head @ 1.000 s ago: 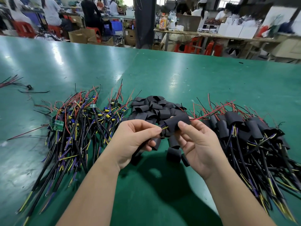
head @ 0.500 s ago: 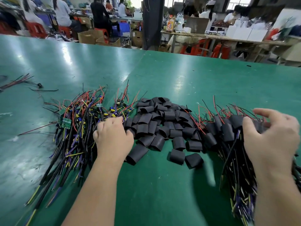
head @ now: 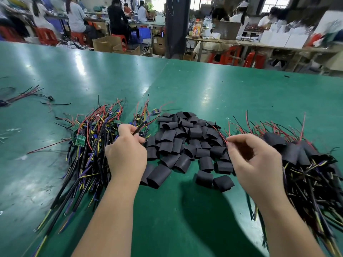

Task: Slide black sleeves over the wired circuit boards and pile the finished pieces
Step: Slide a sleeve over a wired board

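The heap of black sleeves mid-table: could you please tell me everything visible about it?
The heap of black sleeves is dozens of short, matte, flattened tubes, open-ended, rubbery-looking, lying crisscrossed on the green table, a few strays nearer the person. It sits between bare wired boards and sleeved pieces. The left hand, pinching a wire, and right hand flank it; contact is unclear.

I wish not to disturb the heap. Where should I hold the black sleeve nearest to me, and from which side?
Pinch the nearest black sleeve across its two creased side edges, mid-length, from above and the near side. It lies arched on the green table at the near edge of the heap, nothing on it, one neighbouring sleeve beside its left; squeezing the creases may open it.
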### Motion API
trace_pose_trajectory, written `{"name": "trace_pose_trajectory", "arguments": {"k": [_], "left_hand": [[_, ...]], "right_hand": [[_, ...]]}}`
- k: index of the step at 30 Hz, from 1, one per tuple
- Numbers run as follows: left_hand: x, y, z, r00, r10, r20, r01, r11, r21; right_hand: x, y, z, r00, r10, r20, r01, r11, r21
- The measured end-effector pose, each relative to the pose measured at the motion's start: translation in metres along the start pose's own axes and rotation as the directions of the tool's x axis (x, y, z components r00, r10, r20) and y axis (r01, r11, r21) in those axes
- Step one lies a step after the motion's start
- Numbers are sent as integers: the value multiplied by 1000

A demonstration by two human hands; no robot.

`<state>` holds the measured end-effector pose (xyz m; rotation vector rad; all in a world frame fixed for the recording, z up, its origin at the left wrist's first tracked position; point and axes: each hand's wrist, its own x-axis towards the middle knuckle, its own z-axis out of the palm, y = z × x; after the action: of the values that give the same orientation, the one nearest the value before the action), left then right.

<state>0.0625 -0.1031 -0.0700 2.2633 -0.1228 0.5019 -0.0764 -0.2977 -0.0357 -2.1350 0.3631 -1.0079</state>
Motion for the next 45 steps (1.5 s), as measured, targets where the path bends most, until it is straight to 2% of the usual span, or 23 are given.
{"name": "trace_pose_trajectory", "arguments": {"k": [2, 3, 5, 6, 7, 9, 12, 17, 22, 27, 29, 31, 32, 33, 35, 36, 38, 40, 43, 45], "left_hand": [[-3, 8, -2, 990, 124, 64, -111, 978, -179], [-5, 12, -2, 976, 191, 101, -162, 957, -239], [-11, 18, -2, 939, 299, 171, -240, 924, -297], [-13, 20, -1, 920, 335, 204, -263, 913, -312], [-15, 21, 0, 900, 366, 236, -283, 903, -324], [-19, 23, 2, 857, 420, 298, -320, 887, -332], [-24, 25, 3, 802, 474, 365, -364, 871, -331], [-37, 41, 3, 724, 553, 413, -431, 830, -355], [-41, 40, 7, 725, 492, 483, -254, 842, -476], [-34, 37, 7, 700, 384, 602, -64, 874, -482], [-32, 38, 5, 721, 362, 590, 16, 843, -538], [-31, 41, 1, 779, 365, 509, 45, 777, -627], [-30, 43, -1, 813, 362, 456, 36, 750, -660], [-29, 44, -1, 847, 347, 403, 19, 738, -674], [-29, 44, 0, 898, 309, 312, -31, 752, -658], [-29, 44, 0, 913, 300, 275, -55, 760, -647], [-29, 44, 2, 934, 286, 213, -84, 757, -648], [-29, 42, 3, 953, 257, 164, -94, 759, -645], [-27, 40, 3, 961, 241, 138, -103, 771, -629], [-27, 40, 2, 962, 241, 125, -107, 758, -643]], "right_hand": [[-3, -5, 7, 965, 216, 149, -246, 942, 228], [-4, -7, 10, 914, 307, 266, -390, 846, 364], [-4, -14, 17, 780, 379, 499, -624, 531, 573], [-3, -16, 20, 738, 380, 558, -675, 392, 625], [-2, -17, 22, 726, 382, 572, -683, 301, 665], [1, -17, 24, 749, 393, 534, -639, 215, 738], [2, -12, 22, 791, 423, 443, -577, 271, 771], [-3, -6, 27, 798, 402, 448, -594, 403, 697], [-3, -5, 24, 826, 356, 437, -560, 418, 716], [-5, -5, 23, 847, 291, 444, -531, 468, 706], [-2, -4, 20, 836, 271, 477, -549, 429, 718], [4, -4, 17, 791, 264, 551, -611, 309, 729], [8, -3, 21, 766, 301, 568, -641, 282, 714], [12, -3, 26, 746, 364, 557, -662, 322, 677], [18, -3, 46, 758, 479, 443, -652, 559, 512], [20, -6, 56, 794, 480, 374, -602, 704, 376], [27, -13, 80, 828, 447, 339, -505, 857, 105], [32, -20, 102, 843, 451, 294, -477, 879, 19], [31, -26, 126, 846, 449, 289, -519, 818, 248], [33, -21, 139, 807, 532, 256, -566, 820, 83]]}}
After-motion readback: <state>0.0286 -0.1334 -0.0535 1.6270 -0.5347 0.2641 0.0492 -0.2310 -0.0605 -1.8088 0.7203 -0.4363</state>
